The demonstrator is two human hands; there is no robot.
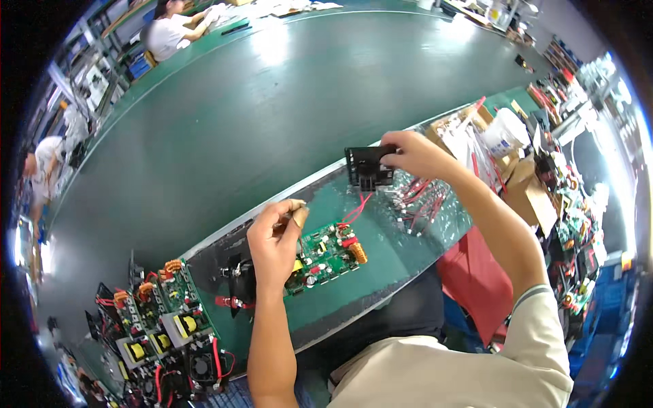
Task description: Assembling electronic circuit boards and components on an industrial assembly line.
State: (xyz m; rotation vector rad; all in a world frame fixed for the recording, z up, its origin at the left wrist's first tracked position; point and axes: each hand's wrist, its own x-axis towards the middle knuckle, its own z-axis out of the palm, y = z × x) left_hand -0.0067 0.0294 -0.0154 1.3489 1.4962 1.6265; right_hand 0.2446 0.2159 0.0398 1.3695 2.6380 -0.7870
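Right hand [415,153] grips a black fan [367,166] lifted above the tabletop [401,251], red wires trailing down; left hand [275,241] pinches a small tan piece [300,217] over the green circuit board [326,253].

A row of finished green circuit boards [160,319] with yellow coils and black fans lies at the lower left of the green surface [401,255]. A heap of red wires in clear bags [425,200] sits near the far edge. Beyond it stand a white plastic tub [507,132] and open cardboard boxes [527,190]. A red cloth [476,279] hangs below the edge. Across the wide green floor [272,115], a person in white [166,30] sits at another bench, and another [44,166] stands at the left.
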